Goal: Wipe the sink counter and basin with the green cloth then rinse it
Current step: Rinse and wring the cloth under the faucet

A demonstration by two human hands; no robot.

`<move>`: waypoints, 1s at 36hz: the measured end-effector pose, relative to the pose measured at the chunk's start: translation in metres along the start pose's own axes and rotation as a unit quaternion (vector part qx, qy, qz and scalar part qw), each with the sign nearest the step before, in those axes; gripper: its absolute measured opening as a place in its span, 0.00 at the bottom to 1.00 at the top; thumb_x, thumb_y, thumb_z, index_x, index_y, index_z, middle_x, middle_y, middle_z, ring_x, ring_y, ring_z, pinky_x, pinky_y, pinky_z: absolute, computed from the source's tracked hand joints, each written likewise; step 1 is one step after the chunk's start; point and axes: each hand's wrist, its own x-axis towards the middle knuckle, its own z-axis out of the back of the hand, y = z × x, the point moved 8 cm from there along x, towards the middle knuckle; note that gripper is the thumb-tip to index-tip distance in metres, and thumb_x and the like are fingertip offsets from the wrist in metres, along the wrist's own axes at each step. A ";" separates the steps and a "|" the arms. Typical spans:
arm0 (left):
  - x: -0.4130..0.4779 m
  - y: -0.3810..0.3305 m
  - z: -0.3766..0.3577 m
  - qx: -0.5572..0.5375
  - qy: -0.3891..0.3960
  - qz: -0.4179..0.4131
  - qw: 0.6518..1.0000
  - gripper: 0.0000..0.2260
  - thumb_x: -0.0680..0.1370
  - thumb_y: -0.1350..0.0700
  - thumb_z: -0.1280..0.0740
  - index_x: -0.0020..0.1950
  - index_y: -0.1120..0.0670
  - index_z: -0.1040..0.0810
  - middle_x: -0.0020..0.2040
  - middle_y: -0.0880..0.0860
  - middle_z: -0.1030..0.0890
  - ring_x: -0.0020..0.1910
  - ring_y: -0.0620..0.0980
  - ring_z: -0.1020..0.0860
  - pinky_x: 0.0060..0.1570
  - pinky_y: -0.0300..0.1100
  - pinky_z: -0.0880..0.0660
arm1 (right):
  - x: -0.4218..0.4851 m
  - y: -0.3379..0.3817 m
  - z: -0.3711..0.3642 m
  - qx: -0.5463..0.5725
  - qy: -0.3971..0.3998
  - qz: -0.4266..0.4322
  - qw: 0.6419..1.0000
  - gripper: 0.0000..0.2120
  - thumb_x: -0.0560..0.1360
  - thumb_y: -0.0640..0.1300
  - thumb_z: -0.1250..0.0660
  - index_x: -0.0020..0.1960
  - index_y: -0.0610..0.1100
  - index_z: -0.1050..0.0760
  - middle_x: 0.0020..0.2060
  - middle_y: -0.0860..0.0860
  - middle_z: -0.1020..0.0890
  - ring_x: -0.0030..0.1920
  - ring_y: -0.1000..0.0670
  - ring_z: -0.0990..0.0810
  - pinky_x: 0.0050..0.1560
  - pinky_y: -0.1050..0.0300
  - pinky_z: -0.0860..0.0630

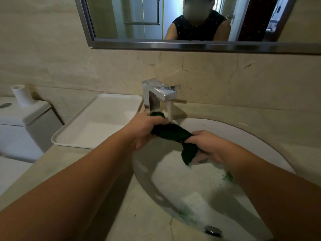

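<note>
The dark green cloth (171, 132) is rolled into a thick twist and held over the white oval basin (217, 197). My left hand (145, 130) is closed around its far end just below the chrome faucet (159, 94). My right hand (206, 145) grips the near end, and a loose tail of cloth hangs down from it toward the drain. A thin stream of water falls from the spout beside my left hand. Green lint specks lie in the basin. The beige stone counter (139, 214) surrounds the basin.
A white rectangular tray (104, 110) sits on the counter left of the faucet. A white toilet tank (22, 117) with a paper roll stands further left. A mirror (173, 20) hangs on the tiled wall. An overflow hole (213, 230) is at the basin's near rim.
</note>
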 end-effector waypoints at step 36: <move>-0.115 -0.004 -0.080 -0.046 0.272 0.099 0.956 0.21 0.73 0.66 0.28 0.65 0.63 0.27 0.46 0.62 0.18 0.37 0.52 0.18 0.27 0.36 0.21 | -0.217 0.114 -0.006 -0.405 -0.081 0.367 0.833 0.38 0.72 0.38 0.34 0.79 0.59 0.39 0.73 0.53 0.31 0.72 0.48 0.33 0.71 0.50 0.31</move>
